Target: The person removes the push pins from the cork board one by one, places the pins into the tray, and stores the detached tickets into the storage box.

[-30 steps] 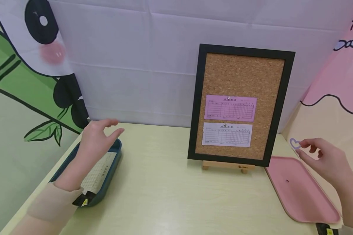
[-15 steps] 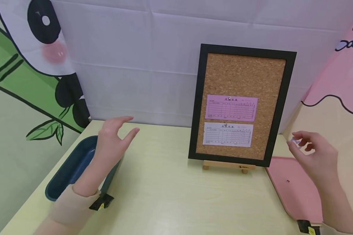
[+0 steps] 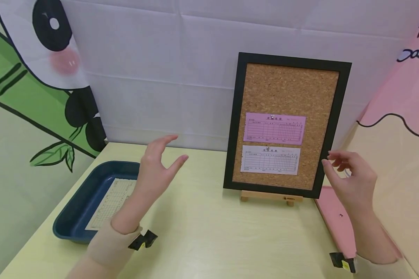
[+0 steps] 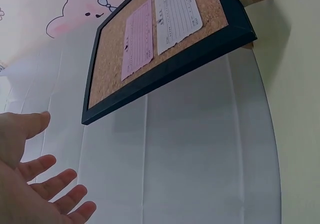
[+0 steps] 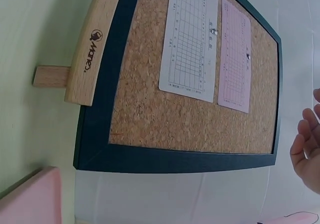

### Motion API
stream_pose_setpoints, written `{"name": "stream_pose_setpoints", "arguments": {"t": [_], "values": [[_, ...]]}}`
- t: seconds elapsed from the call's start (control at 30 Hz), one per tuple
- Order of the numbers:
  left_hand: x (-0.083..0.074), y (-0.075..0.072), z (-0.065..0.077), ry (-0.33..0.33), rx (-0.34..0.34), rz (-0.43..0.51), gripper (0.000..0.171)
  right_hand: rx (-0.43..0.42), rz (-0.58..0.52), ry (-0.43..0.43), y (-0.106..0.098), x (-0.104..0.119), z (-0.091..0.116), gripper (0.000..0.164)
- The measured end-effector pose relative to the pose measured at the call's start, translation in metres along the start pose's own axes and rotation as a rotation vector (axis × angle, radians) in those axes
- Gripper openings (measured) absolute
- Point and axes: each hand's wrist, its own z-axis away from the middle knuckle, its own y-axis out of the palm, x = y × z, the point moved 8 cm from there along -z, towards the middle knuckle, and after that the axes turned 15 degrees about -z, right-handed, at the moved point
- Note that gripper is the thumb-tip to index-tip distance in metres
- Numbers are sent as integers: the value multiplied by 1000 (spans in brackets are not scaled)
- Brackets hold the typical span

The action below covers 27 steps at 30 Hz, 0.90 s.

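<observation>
My right hand (image 3: 349,180), fingers curled, contents unclear, should approach the cork board (image 3: 288,93) squarely; left hand (image 3: 158,170) hovers spread.

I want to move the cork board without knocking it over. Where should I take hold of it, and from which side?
Probably grip the black frame of the cork board at both side edges, one hand from each side. It stands upright, leaning on a small wooden easel, and its pinned pink slip and white slip cover the face.
</observation>
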Motion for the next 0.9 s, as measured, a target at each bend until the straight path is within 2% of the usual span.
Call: {"name": "stream_pose_setpoints", "arguments": {"t": [0.2,0.33,0.53,0.9], "values": [[-9,18,1,28,23,62,60,-20,-70,-83,16,2,0,24],[-12,34,0,22,48,95,61,-10,-99,-102,27,3,0,27],[-16,56,-2,-1,87,146,63,-10,-130,-85,39,2,-1,26],[-31,92,-7,-5,143,226,66,16,-200,-31,59,-19,-10,25]]}}
